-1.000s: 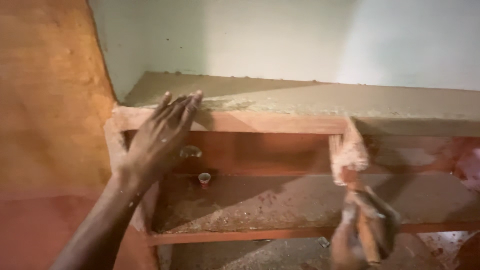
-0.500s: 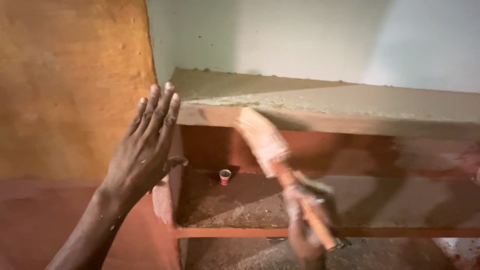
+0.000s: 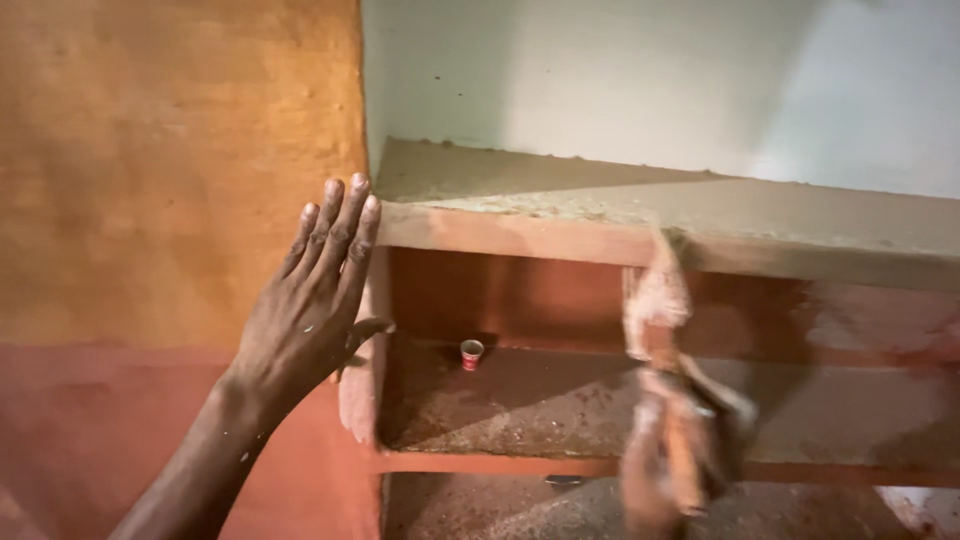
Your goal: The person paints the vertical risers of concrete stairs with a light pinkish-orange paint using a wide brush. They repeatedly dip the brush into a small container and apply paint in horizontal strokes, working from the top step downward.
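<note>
Paintbrush (image 3: 655,300), blurred by motion, sits in front of the red-brown front face of the shelf unit (image 3: 500,235), its pale bristle head just under the upper slab's edge, right of centre. The right hand (image 3: 685,450) is wrapped around the handle lower down; the blur hides the fingers, but the grip looks closed around the handle. The left hand (image 3: 310,305) is spread flat, fingers together and pointing up, palm pressed against the left upright of the shelf where it meets the orange wall (image 3: 170,170).

Judging from this, the likeliest trouble is smearing. The left palm rests on a painted surface; if that coat is wet, it will leave a print and carry colour onto the wall. The brush moves fast near the dusty top slab (image 3: 650,200), so the bristles could pick up the grit lying along it and drag it into the finish. A quick stroke could also flick drops onto the pale back wall (image 3: 650,80) above.

Farther in, a small red and white cup (image 3: 471,353) stands on the speckled lower shelf (image 3: 520,410), near the back left corner, well apart from both hands. A low sweep of the brush could tip it, though what it holds cannot be told
</note>
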